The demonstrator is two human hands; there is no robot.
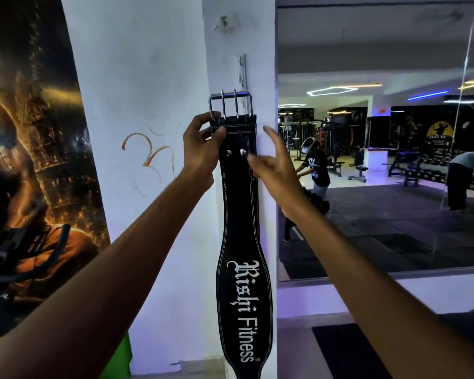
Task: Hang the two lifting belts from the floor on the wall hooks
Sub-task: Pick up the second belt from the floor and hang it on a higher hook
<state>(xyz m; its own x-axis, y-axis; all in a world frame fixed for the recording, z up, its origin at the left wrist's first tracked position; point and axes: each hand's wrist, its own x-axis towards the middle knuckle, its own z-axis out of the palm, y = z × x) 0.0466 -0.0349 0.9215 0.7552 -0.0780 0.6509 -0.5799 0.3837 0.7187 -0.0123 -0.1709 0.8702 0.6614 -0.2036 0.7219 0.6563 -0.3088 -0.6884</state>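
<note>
A black leather lifting belt (241,214) with white lettering hangs straight down the white pillar. Its steel double-prong buckle (230,103) sits at the top, against the lower end of a metal hook rail (242,71) fixed to the pillar. My left hand (201,144) pinches the belt's top left edge just under the buckle. My right hand (275,165) is beside the belt's right edge, fingers spread, the fingertips near the two rivets; it holds nothing. Only one belt is in view.
A dark poster (30,160) covers the wall to the left. A large mirror (381,160) to the right of the pillar reflects gym benches, machines and people. An orange drawing (148,157) marks the pillar's left face.
</note>
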